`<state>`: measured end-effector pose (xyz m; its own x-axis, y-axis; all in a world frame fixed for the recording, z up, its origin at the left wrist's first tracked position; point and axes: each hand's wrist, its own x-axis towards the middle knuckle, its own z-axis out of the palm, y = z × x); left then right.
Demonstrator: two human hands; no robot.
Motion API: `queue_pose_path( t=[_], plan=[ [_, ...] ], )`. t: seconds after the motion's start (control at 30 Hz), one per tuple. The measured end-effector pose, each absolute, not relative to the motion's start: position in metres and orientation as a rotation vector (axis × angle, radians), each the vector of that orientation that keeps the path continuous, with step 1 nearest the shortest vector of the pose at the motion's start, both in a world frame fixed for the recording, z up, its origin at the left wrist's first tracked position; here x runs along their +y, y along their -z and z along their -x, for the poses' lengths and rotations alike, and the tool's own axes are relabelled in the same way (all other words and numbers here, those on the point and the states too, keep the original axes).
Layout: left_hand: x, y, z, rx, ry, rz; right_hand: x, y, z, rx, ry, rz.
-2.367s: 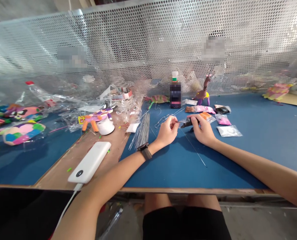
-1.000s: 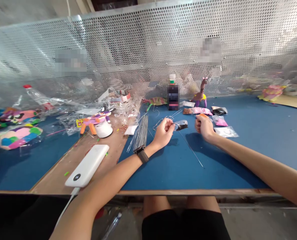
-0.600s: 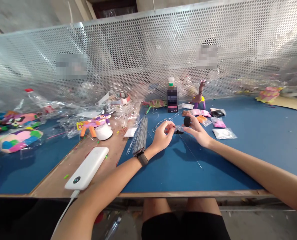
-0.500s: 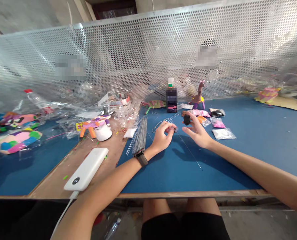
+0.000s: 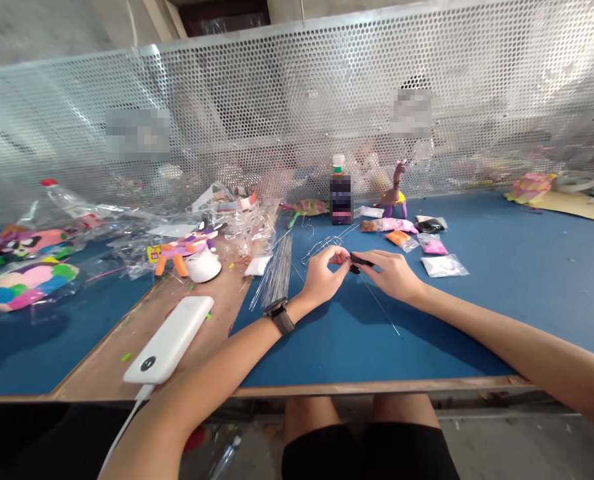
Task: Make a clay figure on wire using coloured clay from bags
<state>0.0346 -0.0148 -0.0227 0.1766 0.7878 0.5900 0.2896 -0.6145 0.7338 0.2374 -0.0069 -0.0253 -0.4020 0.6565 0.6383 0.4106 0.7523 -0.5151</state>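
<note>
My left hand (image 5: pixel 328 272) pinches one end of a small piece of black modelling clay (image 5: pixel 361 261). On its other side, the fingers of my right hand (image 5: pixel 395 272) are closed on the same dark clay, so both fingertips nearly meet. A thin straight metal wire (image 5: pixel 381 303) slants from beneath the clay toward the front of the table; where it enters is hidden. Left of my hands lies a bundle of thin metal wires (image 5: pixel 279 270), and a loose tangle of bent wire (image 5: pixel 321 248) is just behind my left hand.
Clay packets, among them an orange one (image 5: pixel 398 238) and a white one (image 5: pixel 444 266), lie behind my right hand. A phone (image 5: pixel 341 200) leans on a bottle (image 5: pixel 338 164). A clay animal (image 5: pixel 397 190) stands nearby. To the left are a power bank (image 5: pixel 171 339) and a white cup-like object (image 5: pixel 204 265).
My right hand has come left and down, bringing its black clay against the piece at my left fingertips. The left hand stays nearly in place, and the view has shifted slightly.
</note>
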Motion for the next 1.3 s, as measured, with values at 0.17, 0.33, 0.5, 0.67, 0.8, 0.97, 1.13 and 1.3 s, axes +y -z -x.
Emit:
queue_pose_path(
  t=[0.17, 0.33, 0.5, 0.67, 0.8, 0.97, 1.13, 1.3],
  plan=[
    [-0.014, 0.023, -0.035, 1.004, -1.405, -1.97, -0.009, 0.019, -0.238, -2.035, -0.49, 0.914],
    [-0.01, 0.028, -0.033, 0.983, -1.352, -1.94, -0.001, 0.017, -0.238, -1.591, -1.015, 0.904],
    [-0.009, 0.036, -0.035, 0.922, -1.261, -2.047, 0.008, 0.023, -0.237, -1.471, -1.129, 0.86],
    [-0.014, 0.037, -0.035, 0.905, -1.109, -2.336, -0.009, 0.031, -0.226, -1.685, -1.207, 0.746],
    [-0.014, 0.034, -0.033, 0.911, -1.053, -2.406, -0.009, 0.033, -0.224, -1.643, -1.218, 0.743],
    [-0.007, 0.032, -0.032, 0.951, -1.207, -2.15, 0.019, 0.026, -0.24, -1.352, -0.98, 0.956],
    [0.0, 0.033, -0.03, 0.976, -1.276, -1.752, 0.015, 0.025, -0.248, -1.579, -0.893, 0.97],
    [0.002, 0.033, -0.029, 0.893, -1.264, -1.618, 0.0, 0.032, -0.236, -1.679, -1.024, 0.872]
  ],
)
